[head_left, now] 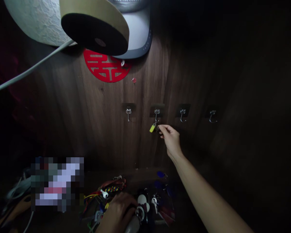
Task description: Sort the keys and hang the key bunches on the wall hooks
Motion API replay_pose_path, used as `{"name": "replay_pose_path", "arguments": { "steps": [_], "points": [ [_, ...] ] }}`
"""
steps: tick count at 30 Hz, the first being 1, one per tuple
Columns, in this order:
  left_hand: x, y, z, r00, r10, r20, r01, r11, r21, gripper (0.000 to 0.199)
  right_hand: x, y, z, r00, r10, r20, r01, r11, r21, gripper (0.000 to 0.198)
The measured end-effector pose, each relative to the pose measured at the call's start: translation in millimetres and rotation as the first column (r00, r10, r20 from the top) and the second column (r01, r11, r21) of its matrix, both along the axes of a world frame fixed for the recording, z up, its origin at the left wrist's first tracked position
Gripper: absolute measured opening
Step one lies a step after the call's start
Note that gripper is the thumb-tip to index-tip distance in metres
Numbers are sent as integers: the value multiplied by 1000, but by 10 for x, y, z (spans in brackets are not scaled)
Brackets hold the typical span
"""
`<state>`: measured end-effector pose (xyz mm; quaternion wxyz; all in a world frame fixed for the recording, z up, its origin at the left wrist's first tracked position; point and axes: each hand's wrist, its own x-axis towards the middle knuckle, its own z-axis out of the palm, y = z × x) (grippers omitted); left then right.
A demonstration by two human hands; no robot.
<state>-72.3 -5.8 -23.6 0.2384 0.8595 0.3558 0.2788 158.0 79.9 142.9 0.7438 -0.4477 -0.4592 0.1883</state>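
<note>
right fingers [162, 128]: mine, narrowed in a pinch on the dark part of a yellow-tagged bundle; i judge the edge grip leaves its top free.
right hand [171, 139]: mine, raised to the wall panel, wrist below the hooks, probably to keep my view clear.
yellow-tagged bundle [152, 128]: small, at the tip of the second hook [156, 115]; whether it hangs there or rests on my pinch alone, i cannot tell.
left hand [118, 207]: mine, low over the bench, fingers curled beside a metal ring [140, 213]; whether they grip anything, i cannot tell.
other hooks: first [128, 115], third [183, 115] and fourth [212, 116], in a row with the second, presumably spaced so hung items stay apart.
bench [141, 174]: carries a silver key [154, 205], white discs [142, 199], a blue tag [160, 174] and a beaded cord [113, 189], loosely heaped.
upper wall panel [99, 129]: red cutout [111, 73], partly covered by a pale cap [138, 35] and a dark-based round object [94, 34].
</note>
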Motion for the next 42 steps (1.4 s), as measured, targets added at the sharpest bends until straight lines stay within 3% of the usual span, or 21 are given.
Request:
{"name": "replay_pose_path", "arguments": {
  "steps": [7,15,23,29,32,36,42],
  "points": [
    [18,-33,24,1000,24,12,-24,1000,19,16,20,-106,-188,998,29,-55,-31,999,-36,25],
    [7,-80,151,1000,21,-23,-21,1000,7,18,15,-302,-631,997,54,-61,-63,986,-155,27],
    [-3,-67,118,999,15,-38,-14,1000,6,19,-77,-577,-1032,984,167,56,-140,937,-321,33],
    [-13,-83,143,999,11,-45,-11,1000,-7,20,-180,-727,-1287,943,269,196,-193,922,-335,29],
    [-13,-93,190,998,23,-59,-24,999,-22,20,-223,-765,-1395,889,324,325,-205,914,-350,24],
    [-25,-83,227,995,61,-76,-61,998,-5,21,-259,-816,-1470,754,409,513,-234,898,-372,19],
    [-104,-26,167,978,189,-83,-187,982,39,18,-261,-869,-1495,552,496,670,-260,866,-427,32]
  ]
}}
